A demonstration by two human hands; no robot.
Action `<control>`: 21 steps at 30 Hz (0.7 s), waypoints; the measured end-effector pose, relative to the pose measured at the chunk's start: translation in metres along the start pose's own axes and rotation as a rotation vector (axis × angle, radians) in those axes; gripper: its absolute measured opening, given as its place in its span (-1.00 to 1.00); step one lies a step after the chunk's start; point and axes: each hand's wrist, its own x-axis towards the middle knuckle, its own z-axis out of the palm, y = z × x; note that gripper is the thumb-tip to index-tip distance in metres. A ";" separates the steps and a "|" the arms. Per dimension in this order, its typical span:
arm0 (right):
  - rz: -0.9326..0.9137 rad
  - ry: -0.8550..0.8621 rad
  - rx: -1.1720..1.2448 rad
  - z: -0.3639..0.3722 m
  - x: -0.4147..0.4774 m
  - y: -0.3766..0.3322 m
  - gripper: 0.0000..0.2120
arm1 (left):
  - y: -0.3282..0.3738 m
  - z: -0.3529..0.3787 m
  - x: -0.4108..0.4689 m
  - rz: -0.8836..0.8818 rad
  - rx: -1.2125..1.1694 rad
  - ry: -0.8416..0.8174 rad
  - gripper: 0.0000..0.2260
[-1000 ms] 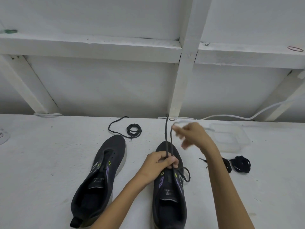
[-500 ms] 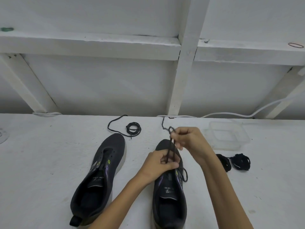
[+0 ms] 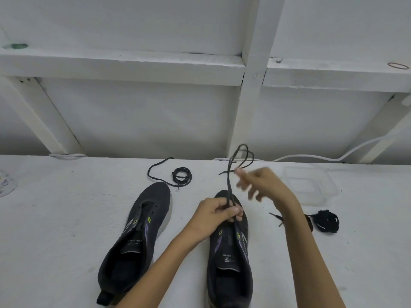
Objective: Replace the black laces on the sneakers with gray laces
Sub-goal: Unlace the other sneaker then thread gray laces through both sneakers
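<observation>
Two dark sneakers lie on the white table with their toes pointing away from me. The left sneaker [image 3: 135, 230] has empty eyelets. Over the toe end of the right sneaker [image 3: 231, 252], my left hand [image 3: 216, 213] pinches two strands of a dark gray lace [image 3: 230, 185] that rise from its eyelets. The lace loops in the air up to my right hand [image 3: 260, 185]. That hand is blurred; its index fingertip and thumb seem to pinch the lace near its end, and the other fingers are spread.
A coiled dark gray lace [image 3: 181, 175] lies behind the left sneaker. A bundle of black laces [image 3: 327, 221] sits right of my right forearm, and a clear plastic container [image 3: 311, 185] stands behind it. A white cable [image 3: 311, 156] runs along the wall.
My right hand has lifted away from my left hand and moved right, drawing the lace up into a loop. My left hand keeps its pinch at the shoe.
</observation>
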 end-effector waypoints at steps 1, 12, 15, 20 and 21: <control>0.034 -0.103 -0.076 0.002 -0.007 0.006 -0.49 | 0.003 -0.001 0.001 0.019 0.024 0.008 -0.91; -0.219 -0.011 0.258 0.023 -0.038 0.003 -0.84 | -0.004 0.003 -0.012 0.111 0.375 -0.019 -0.71; -0.250 0.075 0.346 0.025 -0.038 -0.002 -0.85 | -0.007 0.003 -0.013 0.050 0.397 -0.022 -0.62; -0.311 0.135 0.490 0.023 -0.039 -0.023 -0.87 | -0.006 0.001 -0.013 -0.026 0.385 -0.015 -0.50; -0.311 0.119 0.494 0.025 -0.040 -0.024 -0.87 | -0.006 0.002 -0.014 -0.034 0.379 -0.006 -0.50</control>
